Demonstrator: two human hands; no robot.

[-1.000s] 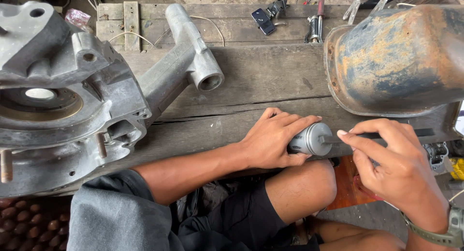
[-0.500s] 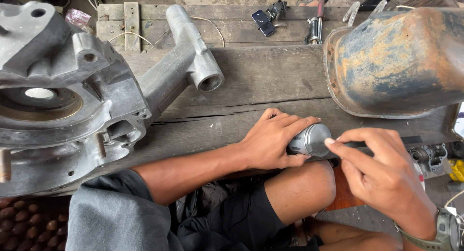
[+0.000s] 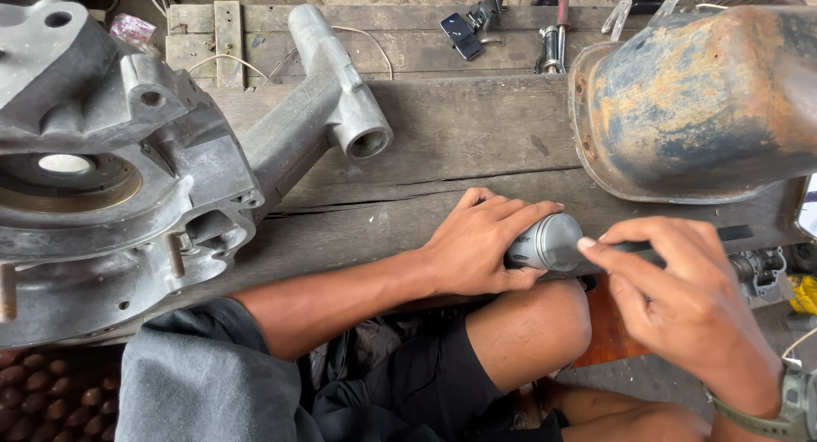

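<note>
Rough wooden bench (image 3: 442, 144), weathered planks, near edge running just above the person's knee.

Left hand (image 3: 481, 246) is wrapped around a small grey metal cylinder (image 3: 549, 242) lying on the bench at that near edge; the fingers are closed over its left end. Right hand (image 3: 681, 297) comes in from the right, fingertips pinching at the cylinder's rounded end; whether it grips a separate part there cannot be told.

Risk, as judged: the cylinder is round and sits at the plank edge, so a loosened grip could let it roll off onto the lap or floor.

Room: a rusted blue tank (image 3: 698, 102) overhangs close behind the right hand, limiting lift on that side. A large aluminium engine casing (image 3: 128, 178) fills the left. Open planks lie between them. Small tools (image 3: 553, 34) rest along the far edge, well apart.
</note>
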